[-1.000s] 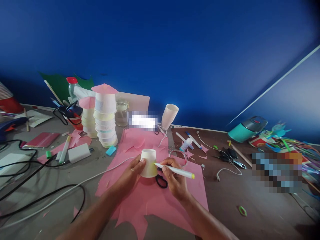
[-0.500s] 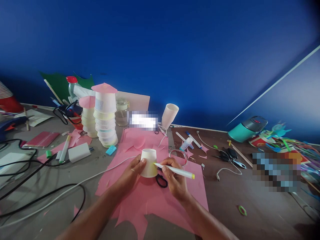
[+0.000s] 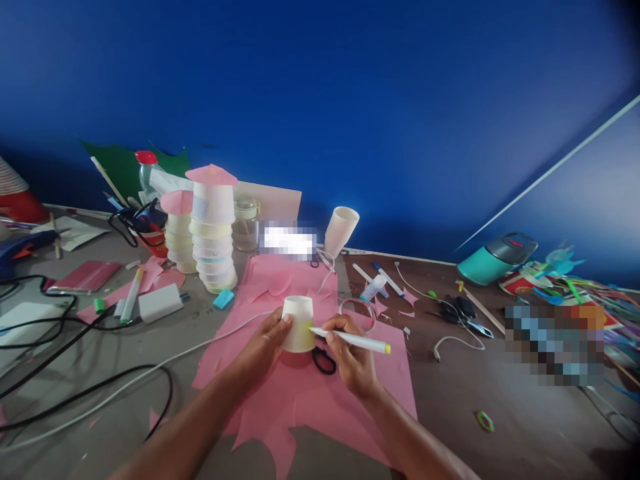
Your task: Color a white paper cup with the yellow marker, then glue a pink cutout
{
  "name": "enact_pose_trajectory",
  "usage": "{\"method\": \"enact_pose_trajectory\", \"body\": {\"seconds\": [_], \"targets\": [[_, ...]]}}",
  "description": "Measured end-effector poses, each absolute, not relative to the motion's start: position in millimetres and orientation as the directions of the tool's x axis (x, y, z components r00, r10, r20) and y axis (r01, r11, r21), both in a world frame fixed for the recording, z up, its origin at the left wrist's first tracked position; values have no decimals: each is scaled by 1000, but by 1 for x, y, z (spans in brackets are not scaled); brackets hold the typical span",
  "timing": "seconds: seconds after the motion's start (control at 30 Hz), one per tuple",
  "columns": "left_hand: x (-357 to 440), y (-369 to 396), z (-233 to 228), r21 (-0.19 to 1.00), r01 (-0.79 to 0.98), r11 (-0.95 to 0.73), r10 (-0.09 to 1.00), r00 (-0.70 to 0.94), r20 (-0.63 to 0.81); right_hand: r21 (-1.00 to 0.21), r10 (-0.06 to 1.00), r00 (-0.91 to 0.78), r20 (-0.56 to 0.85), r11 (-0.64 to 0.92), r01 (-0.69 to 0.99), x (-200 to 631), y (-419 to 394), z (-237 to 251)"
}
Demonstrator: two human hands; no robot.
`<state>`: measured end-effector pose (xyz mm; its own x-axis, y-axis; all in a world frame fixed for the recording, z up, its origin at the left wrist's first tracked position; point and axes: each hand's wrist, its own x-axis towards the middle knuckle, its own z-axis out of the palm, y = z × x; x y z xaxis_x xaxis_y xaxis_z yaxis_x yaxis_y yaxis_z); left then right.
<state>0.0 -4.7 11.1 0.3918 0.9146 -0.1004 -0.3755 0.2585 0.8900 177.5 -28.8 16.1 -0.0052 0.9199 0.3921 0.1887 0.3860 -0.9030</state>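
Nothing much has moved since a moment ago; both hands stay put. On the big pink paper [image 3: 300, 393], an upside-down white cup [image 3: 298, 324] stands. Its lower side looks yellow, the top part is white, so colouring seems partly done. Left of the cup, the left hand [image 3: 263, 347] wraps around it. Right of the cup, the right hand [image 3: 350, 357] pinches a yellow marker [image 3: 350, 339], tip touching the cup.

Left hand [image 3: 260, 347] holding upturned paper cup [image 3: 298, 325], right hand [image 3: 353, 357] pressing marker [image 3: 350, 340] against it
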Motion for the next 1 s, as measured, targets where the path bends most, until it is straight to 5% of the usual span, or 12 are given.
{"method": "enact_pose_trajectory", "body": {"seconds": [1.0], "targets": [[2,-2,3,879,-398,262,910,406,-87,-792,846,-84,527,525,311,174,-32,22]]}}
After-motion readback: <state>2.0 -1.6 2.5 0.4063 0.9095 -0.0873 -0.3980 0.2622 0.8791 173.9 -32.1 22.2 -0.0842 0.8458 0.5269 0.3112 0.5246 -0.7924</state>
